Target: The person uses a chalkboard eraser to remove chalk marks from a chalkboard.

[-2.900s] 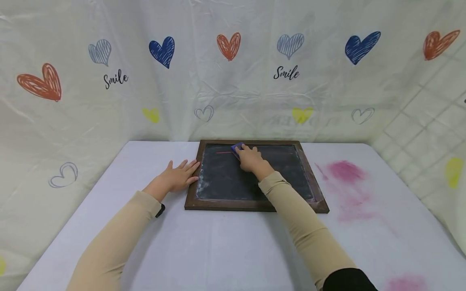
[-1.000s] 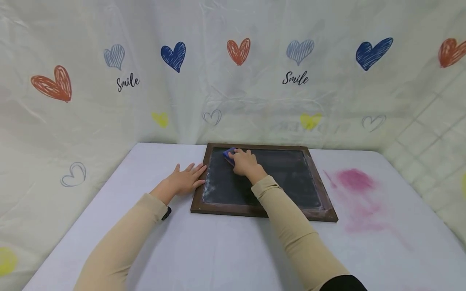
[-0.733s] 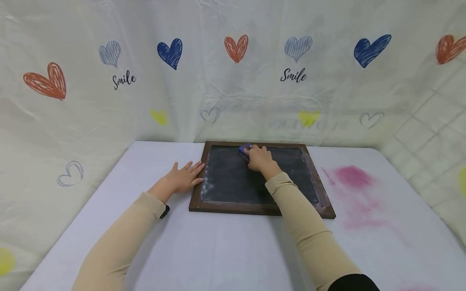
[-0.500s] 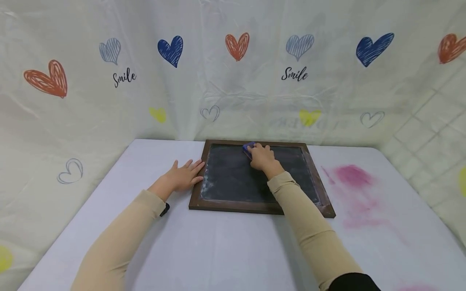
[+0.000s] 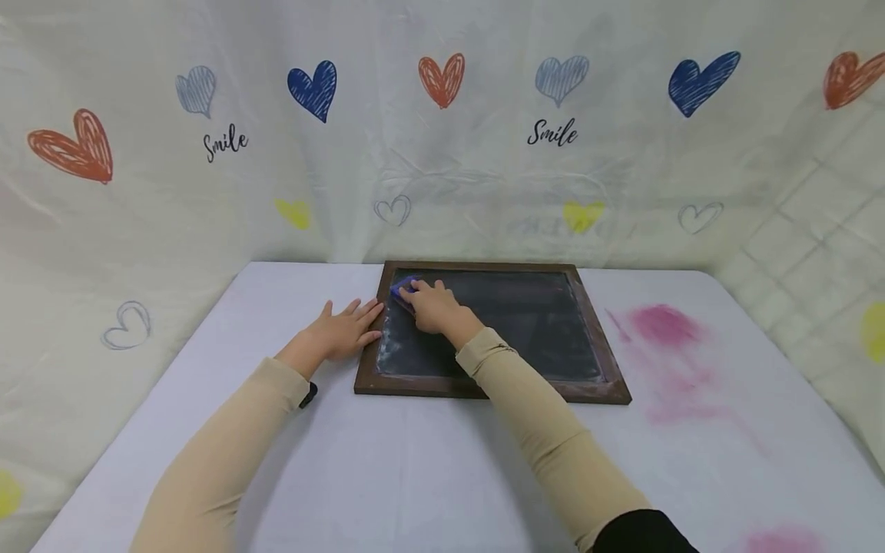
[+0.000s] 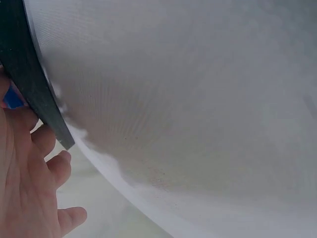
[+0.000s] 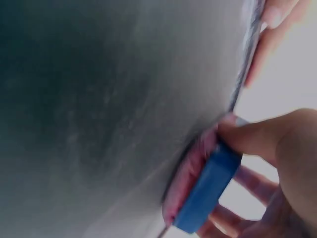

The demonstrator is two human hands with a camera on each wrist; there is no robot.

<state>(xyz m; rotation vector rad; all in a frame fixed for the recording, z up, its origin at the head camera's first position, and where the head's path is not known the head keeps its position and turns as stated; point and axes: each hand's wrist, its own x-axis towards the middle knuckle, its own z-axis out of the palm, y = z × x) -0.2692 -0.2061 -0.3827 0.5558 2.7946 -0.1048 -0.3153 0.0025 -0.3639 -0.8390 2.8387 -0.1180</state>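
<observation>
The blue eraser [image 5: 403, 288] has swept across to the chalkboard's [image 5: 525, 322] far-left corner — right hand [image 5: 430, 307] gripping it, left hand [image 5: 342, 332] flat, fingers spread against the frame. Push harder and the eraser may ride over the rim, smearing dust onto the table [image 5: 415, 461].

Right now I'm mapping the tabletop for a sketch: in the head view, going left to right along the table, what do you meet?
Left hand → blue eraser gripped by right hand → dark chalkboard with brown wooden frame → pink chalk smear.
</observation>
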